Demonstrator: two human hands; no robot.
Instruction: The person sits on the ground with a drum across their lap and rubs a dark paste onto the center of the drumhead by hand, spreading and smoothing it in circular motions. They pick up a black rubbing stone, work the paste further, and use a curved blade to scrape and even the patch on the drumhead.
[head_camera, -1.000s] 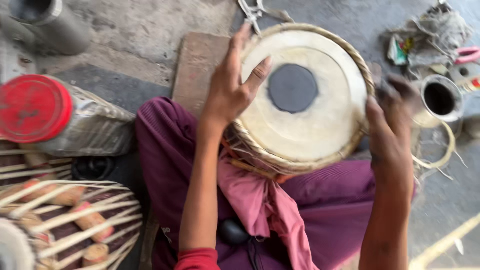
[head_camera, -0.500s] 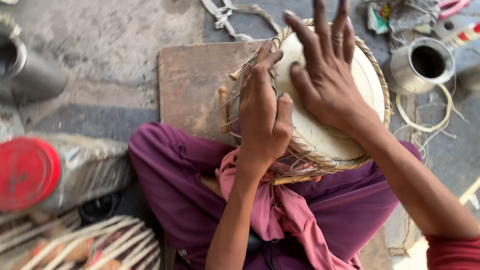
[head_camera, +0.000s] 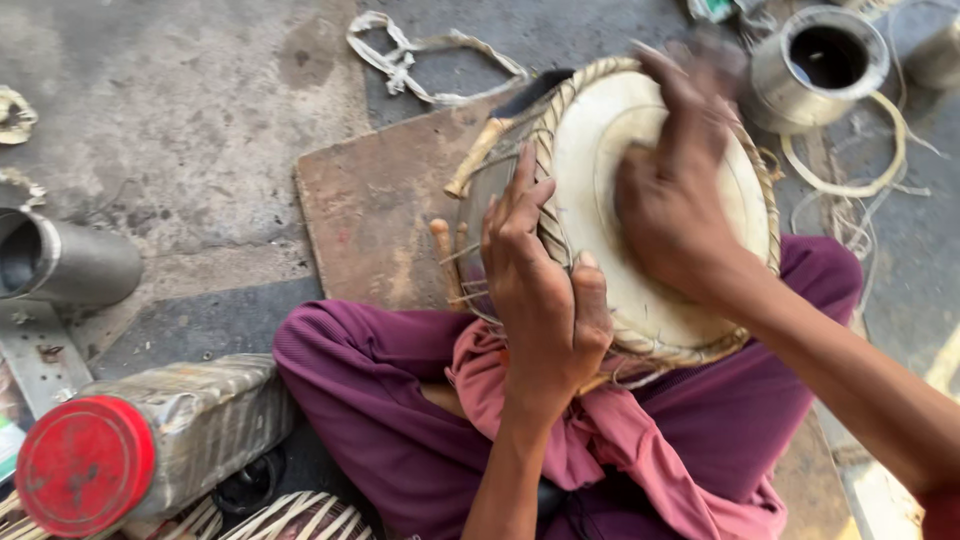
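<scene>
Sitting on a stained concrete floor (head_camera: 180, 130), the person rests a small drum (head_camera: 600, 190) on the lap, partly over a brown board (head_camera: 380, 220). A steel cup (head_camera: 815, 65), a red-lidded plastic jar (head_camera: 150, 450) and 1 metal pipe (head_camera: 60, 265) lie around. The left hand (head_camera: 540, 290) clasps the drum's braided rim, its grip closed on it. The right hand (head_camera: 680, 190) lies on the pale drumhead, blurred; its grip I cannot tell.

The scene is viewed from one head camera, steeply downward and close, over the drum (head_camera: 650, 210) gripped in the lap.
</scene>
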